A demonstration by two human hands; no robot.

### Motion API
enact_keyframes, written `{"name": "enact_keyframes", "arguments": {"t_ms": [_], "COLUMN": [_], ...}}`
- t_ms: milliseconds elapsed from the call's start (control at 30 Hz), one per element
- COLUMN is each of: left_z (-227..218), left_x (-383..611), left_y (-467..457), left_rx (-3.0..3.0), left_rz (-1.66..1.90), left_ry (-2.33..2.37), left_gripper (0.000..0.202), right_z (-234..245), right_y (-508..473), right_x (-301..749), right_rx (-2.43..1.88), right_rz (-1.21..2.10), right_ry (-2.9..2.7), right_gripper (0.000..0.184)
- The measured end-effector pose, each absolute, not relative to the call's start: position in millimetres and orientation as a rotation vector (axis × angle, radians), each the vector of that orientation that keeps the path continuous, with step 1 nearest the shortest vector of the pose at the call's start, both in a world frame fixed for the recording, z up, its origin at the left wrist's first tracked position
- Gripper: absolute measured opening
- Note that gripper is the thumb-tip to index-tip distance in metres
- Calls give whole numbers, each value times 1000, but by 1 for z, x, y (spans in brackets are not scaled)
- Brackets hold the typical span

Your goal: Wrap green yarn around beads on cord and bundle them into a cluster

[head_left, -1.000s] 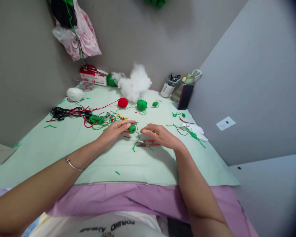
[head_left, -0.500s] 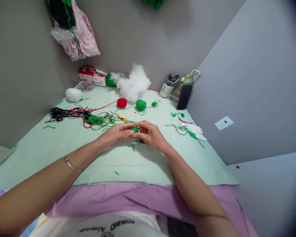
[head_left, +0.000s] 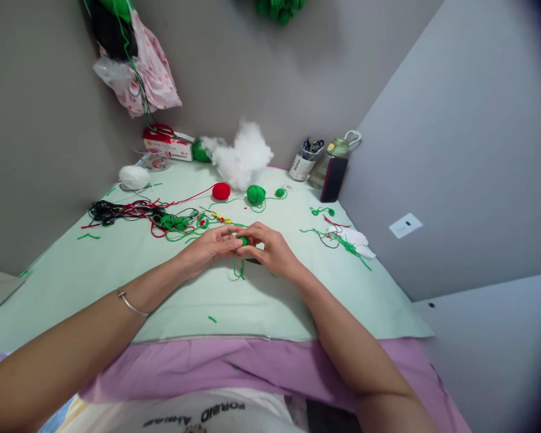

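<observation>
Between my hands is a small green crocheted piece (head_left: pixel 243 240), mostly covered by fingers, with a green yarn tail (head_left: pixel 238 269) hanging below it. My left hand (head_left: pixel 214 245) pinches it from the left with thumb and fingers. From the right, my right hand (head_left: pixel 268 248) also has its thumb and fingertips closed on it. Something dark lies on the table under the right hand, mostly hidden. Just beyond the fingers are a yellow-handled tool (head_left: pixel 219 216) and loose green strands.
The pale green tabletop (head_left: pixel 184 313) bears a black yarn tangle (head_left: pixel 108 211), a red yarn ball (head_left: pixel 220 191), a green yarn ball (head_left: pixel 255 194) and white stuffing (head_left: pixel 243 156). A phone (head_left: pixel 334 180) leans at a bottle (head_left: pixel 321 171). Red scissors (head_left: pixel 160 131) rest on a box (head_left: pixel 166 148).
The green piece has turned between my fingers, and its yarn tail now hangs farther left. Both hands stay closed on it; the whole view has shifted slightly.
</observation>
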State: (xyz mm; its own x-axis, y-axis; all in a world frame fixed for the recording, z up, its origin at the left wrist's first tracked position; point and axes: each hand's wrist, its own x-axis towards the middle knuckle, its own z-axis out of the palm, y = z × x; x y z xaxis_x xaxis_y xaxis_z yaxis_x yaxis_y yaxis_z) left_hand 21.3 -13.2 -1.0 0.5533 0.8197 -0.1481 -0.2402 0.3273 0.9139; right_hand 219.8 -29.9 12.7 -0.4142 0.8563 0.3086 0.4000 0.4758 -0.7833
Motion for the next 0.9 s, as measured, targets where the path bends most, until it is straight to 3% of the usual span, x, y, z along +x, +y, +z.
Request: {"name": "enact_keyframes", "arguments": {"t_ms": [100, 233, 300, 433, 533, 633, 900], "left_z": [4, 6, 5, 3, 4, 7, 16], "left_x": [20, 15, 13, 12, 12, 10, -7], "left_y": [-10, -3, -1, -4, -7, -4, 16], "left_rx": [946, 850, 857, 988, 1063, 1050, 806], "left_rz": [836, 939, 928, 740, 697, 779, 1125], "left_ry": [743, 771, 749, 651, 622, 671, 714], "left_gripper": [37, 21, 18, 27, 31, 29, 20], "right_z": [15, 13, 11, 8, 5, 5, 16], "right_y": [-19, -9, -10, -20, -22, -17, -7], "right_x": [237, 256, 254, 232, 223, 233, 267], "right_rx": [-1204, -1556, -1527, -1140, -1069, -1285, -1854], "right_rz": [917, 537, 464, 936, 1124, 932, 303], "right_ry": [-1828, -1801, -1874, -1984, -1994, -1894, -2003], "right_gripper": [29, 21, 26, 50, 37, 19, 19]}}
